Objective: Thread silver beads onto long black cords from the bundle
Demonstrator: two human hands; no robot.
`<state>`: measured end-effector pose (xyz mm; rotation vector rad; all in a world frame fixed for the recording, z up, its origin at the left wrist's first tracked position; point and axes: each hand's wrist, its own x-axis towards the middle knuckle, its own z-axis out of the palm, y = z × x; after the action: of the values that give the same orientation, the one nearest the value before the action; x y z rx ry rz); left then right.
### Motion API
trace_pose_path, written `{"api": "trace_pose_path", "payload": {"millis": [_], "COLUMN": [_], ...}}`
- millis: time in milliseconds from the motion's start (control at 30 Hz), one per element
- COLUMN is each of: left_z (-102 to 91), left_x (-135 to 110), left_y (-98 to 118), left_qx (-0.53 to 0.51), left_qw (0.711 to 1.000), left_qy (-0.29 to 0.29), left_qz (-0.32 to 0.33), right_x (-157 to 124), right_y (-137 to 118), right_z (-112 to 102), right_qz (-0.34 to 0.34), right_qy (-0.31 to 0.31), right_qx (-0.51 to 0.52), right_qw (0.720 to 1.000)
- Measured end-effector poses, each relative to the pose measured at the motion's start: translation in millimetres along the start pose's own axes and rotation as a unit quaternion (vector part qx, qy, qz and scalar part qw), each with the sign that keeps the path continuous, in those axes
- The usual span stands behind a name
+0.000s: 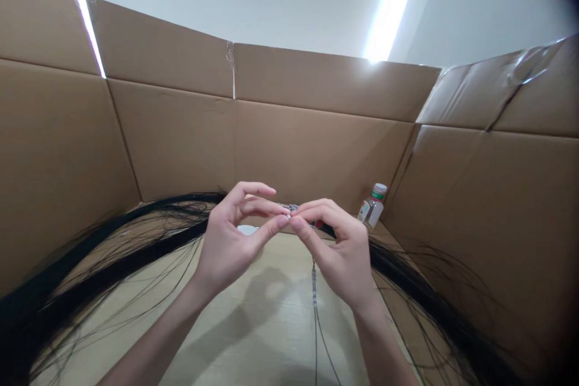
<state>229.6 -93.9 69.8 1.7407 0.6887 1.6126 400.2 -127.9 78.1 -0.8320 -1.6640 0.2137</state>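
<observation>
My left hand (235, 241) and my right hand (339, 247) meet fingertip to fingertip above the table (280, 325). Between the thumb and finger of my left hand is a small white bead (288, 216). My right hand's thumb and forefinger are closed at the same spot, on what looks like the end of a dark beaded cord (314, 289). That cord hangs below my right hand, with clear and silvery beads partway down and two loose strands underneath. More beads show behind the fingertips. The exact contact is too small to make out.
A white dish (246, 230) is partly hidden behind my left hand. At the back right a small clear bottle (372, 208) with a white cap stands tilted in view. Tall cardboard walls (181, 139) enclose the table. Long dark hair (149, 247) hangs at both sides.
</observation>
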Motion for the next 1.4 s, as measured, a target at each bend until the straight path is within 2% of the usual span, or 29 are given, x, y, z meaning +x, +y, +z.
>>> {"api": "trace_pose_path", "payload": {"millis": [200,300,400,467,533,600,667,800,967,1033,1100,1167,1200,1233,1300,1400], "left_z": [0.0,-1.6,-4.4,-5.5,-6.1,-7.1,-9.2,-16.9,-25.1,-27.1,-29.0,-31.3,-32.7,-34.1,-36.8,-39.2], "left_x": [-3,-4,-4,-4,-3,-2,0,8,13,14,15,16,17,18,20,22], "left_y": [-4,-9,-13,-13,-11,-8,-4,5,10,10,9,9,9,9,10,12], "left_qx": [0.147,0.222,0.288,0.303,0.279,0.231,0.192,0.198,0.245,0.266,0.280,0.289,0.291,0.289,0.274,0.233], "left_qw": [0.983,0.961,0.933,0.929,0.946,0.964,0.969,0.950,0.923,0.908,0.895,0.888,0.884,0.881,0.880,0.892], "left_qy": [0.052,0.044,0.019,0.012,0.026,0.061,0.116,0.210,0.260,0.288,0.311,0.322,0.329,0.335,0.346,0.341], "left_qz": [0.097,0.162,0.216,0.212,0.165,0.113,0.099,0.115,0.139,0.148,0.156,0.159,0.164,0.168,0.175,0.181], "right_x": [4,6,9,9,10,10,10,10,7,4,0,-3,-5,-6,-7,-7], "right_y": [10,18,24,26,27,27,27,31,34,35,35,36,36,37,36,33], "right_z": [7,9,8,7,7,9,10,14,26,33,40,45,46,47,45,41], "right_qz": [0.119,0.183,0.210,0.211,0.210,0.208,0.207,0.203,0.212,0.246,0.302,0.345,0.354,0.355,0.344,0.318], "right_qy": [-0.044,-0.082,-0.107,-0.123,-0.133,-0.138,-0.147,-0.190,-0.202,-0.206,-0.242,-0.308,-0.338,-0.357,-0.350,-0.284], "right_qx": [0.104,0.172,0.214,0.225,0.223,0.210,0.206,0.223,0.252,0.300,0.376,0.442,0.458,0.464,0.461,0.445], "right_qw": [0.986,0.964,0.948,0.943,0.943,0.945,0.945,0.934,0.922,0.898,0.842,0.769,0.742,0.729,0.739,0.787]}}
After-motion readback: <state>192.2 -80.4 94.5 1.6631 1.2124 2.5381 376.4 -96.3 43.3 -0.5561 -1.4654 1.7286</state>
